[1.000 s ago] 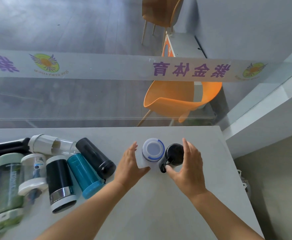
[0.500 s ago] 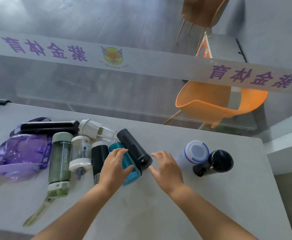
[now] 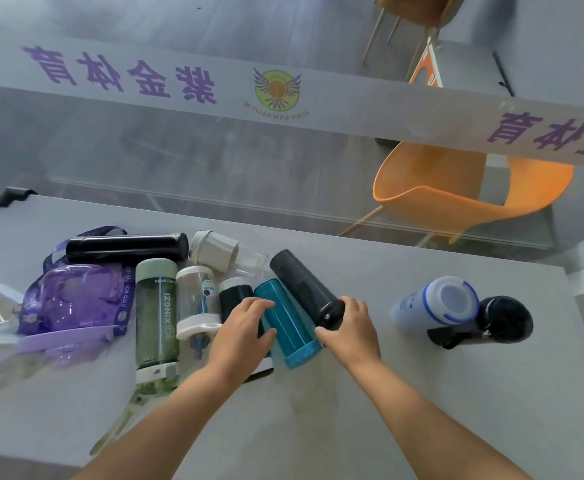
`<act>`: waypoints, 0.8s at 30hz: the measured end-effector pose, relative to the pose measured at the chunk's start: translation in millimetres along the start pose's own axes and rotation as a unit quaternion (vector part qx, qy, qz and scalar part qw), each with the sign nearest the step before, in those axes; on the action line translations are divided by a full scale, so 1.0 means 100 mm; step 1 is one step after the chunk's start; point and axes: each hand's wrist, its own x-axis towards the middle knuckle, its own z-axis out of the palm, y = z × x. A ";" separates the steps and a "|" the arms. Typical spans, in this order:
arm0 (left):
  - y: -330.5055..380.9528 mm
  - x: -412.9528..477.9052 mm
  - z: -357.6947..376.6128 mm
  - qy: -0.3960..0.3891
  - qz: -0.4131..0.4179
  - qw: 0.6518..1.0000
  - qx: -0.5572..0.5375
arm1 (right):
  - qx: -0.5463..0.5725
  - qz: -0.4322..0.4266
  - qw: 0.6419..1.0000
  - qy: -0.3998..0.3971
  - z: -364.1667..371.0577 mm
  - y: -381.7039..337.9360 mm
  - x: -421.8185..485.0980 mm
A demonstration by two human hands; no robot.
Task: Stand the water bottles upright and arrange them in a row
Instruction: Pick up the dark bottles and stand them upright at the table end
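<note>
Two bottles stand upright at the right of the table: a white-and-blue bottle (image 3: pixel 435 306) and, touching it, a black bottle with a strap (image 3: pixel 505 318). The rest lie in a heap at the left. My right hand (image 3: pixel 351 329) grips the cap end of a lying dark navy bottle (image 3: pixel 301 282). My left hand (image 3: pixel 245 332) curls its fingers and thumb on the teal bottle (image 3: pixel 288 323) beside it, covering part of a black-and-white bottle (image 3: pixel 235 292). Further left lie a clear bottle (image 3: pixel 197 299), a green bottle (image 3: pixel 155 317), a purple bottle (image 3: pixel 72 299), a slim black flask (image 3: pixel 127 249) and a white-capped clear bottle (image 3: pixel 217 251).
The grey table (image 3: pixel 370 393) ends at a glass partition with a printed band (image 3: pixel 179 84) along its far side. An orange chair (image 3: pixel 456 195) stands behind the glass. The table's right edge runs just past the standing black bottle.
Both hands left the two standing bottles and moved left to the lying heap. The left hand settled on the teal bottle; the right hand closed on the dark navy bottle's end. The view turned left.
</note>
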 end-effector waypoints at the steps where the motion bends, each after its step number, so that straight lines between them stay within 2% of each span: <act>1: 0.01 0.02 -0.01 -0.005 0.004 1.000 -0.004 | 0.010 -0.005 1.000 0.019 -0.04 -0.02 -0.02; 6: 0.10 0.14 -0.01 -0.032 0.030 0.999 -0.018 | 0.003 -0.049 0.992 0.120 -0.33 -0.12 -0.15; 12: 0.20 0.22 0.10 -0.052 0.036 0.998 -0.024 | -0.162 -0.115 0.952 0.234 -0.69 -0.19 -0.11; 17: 0.24 0.20 0.13 -0.060 0.043 0.997 -0.027 | -0.227 -0.109 0.934 0.252 -0.87 -0.08 0.01; 24: 0.23 0.13 0.14 -0.049 0.047 0.998 -0.009 | -0.251 -0.116 0.926 0.258 -1.01 0.05 0.09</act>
